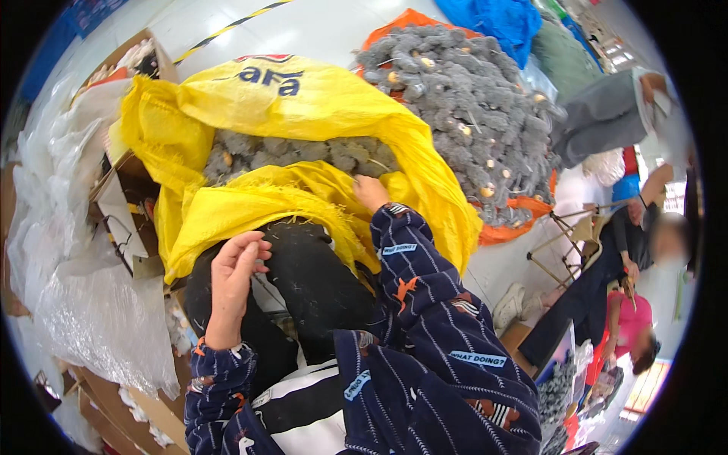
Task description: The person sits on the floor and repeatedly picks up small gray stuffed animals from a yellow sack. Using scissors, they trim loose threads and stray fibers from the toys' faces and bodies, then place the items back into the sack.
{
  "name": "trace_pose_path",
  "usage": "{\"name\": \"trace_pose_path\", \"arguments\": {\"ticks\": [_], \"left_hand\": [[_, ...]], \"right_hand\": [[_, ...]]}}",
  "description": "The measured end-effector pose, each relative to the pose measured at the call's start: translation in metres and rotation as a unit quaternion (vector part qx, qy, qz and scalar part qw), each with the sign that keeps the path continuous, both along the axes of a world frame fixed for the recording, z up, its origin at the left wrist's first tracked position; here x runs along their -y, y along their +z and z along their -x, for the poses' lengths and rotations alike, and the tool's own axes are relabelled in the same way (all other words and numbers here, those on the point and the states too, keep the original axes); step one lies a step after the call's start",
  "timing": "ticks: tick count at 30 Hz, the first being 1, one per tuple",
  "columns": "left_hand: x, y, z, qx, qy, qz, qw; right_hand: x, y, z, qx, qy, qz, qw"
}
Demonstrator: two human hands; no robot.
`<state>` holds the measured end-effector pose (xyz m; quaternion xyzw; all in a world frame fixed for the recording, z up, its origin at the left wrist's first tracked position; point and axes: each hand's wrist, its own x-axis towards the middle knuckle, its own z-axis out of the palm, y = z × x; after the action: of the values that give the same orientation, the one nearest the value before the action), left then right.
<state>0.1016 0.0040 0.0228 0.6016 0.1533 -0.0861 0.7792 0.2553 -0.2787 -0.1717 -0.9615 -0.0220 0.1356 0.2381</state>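
A yellow woven sack [364, 112] lies open across my lap, its frayed near edge folded over my knees. Grey fluffy pieces [303, 153] with a few pale, wood-coloured bits show in its mouth. My right hand [371, 193] is at the sack's near rim beside these pieces. Its fingers are bent together, and what they hold, if anything, is hidden. Over my left thigh, just off the sack's near edge, my left hand [233, 274] is raised with loosely curled fingers apart and nothing seen in them.
An orange sack [500, 233] heaped with similar grey fluffy pieces [474, 121] stands at the far right. Clear plastic sheeting [98, 326] and cardboard boxes [144, 45] line the left. A folding stool frame [565, 243] and other people [607, 114] are to the right.
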Motion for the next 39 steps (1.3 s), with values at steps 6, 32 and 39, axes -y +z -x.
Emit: {"name": "trace_pose_path", "arguments": {"ticks": [6,32,39], "left_hand": [[0.004,0.005,-0.006,0.003,-0.039,-0.077,0.996],[0.008,0.012,-0.017,-0.027,-0.088,-0.036,0.995],[0.006,0.009,-0.015,-0.001,-0.078,-0.046,0.996]], "right_hand": [[0.033,-0.089,0.072,-0.265,0.16,0.141,0.94],[-0.06,-0.05,-0.059,-0.151,-0.528,-0.576,0.605],[-0.063,-0.062,-0.08,-0.186,-0.529,-0.533,0.633]]}}
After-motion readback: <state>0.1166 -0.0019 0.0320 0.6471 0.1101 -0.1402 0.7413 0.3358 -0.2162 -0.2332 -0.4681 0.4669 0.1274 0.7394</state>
